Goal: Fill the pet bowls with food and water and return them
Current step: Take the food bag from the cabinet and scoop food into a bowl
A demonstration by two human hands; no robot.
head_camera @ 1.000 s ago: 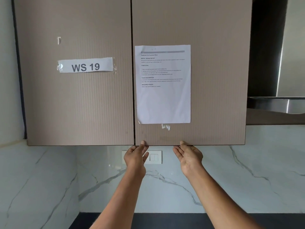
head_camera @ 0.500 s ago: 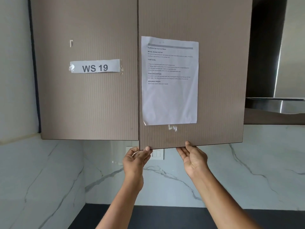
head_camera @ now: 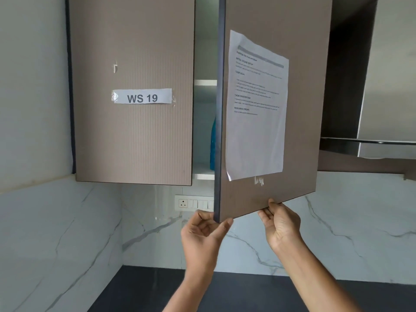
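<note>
My left hand point(head_camera: 202, 235) and right hand point(head_camera: 281, 224) both pinch the bottom edge of the right cabinet door point(head_camera: 299, 109), swung ajar.

The open cabinet door point(head_camera: 270, 109) runs off the top edge and hides most of the cabinet interior; only a narrow strip shows between it and the shut left door point(head_camera: 135, 131), itself cut off at the top. In that strip a blue object point(head_camera: 212, 149) stands on the lower shelf point(head_camera: 203, 176), mostly covered by the door's edge, so its kind cannot be told. The body text on the printed sheet point(head_camera: 256, 104) is too small and skewed to read. The switch plate point(head_camera: 193, 202) is partly covered by the door's corner. Both forearms leave the bottom edge. The right hand point(head_camera: 281, 224) has its fingertips behind the door.
</note>
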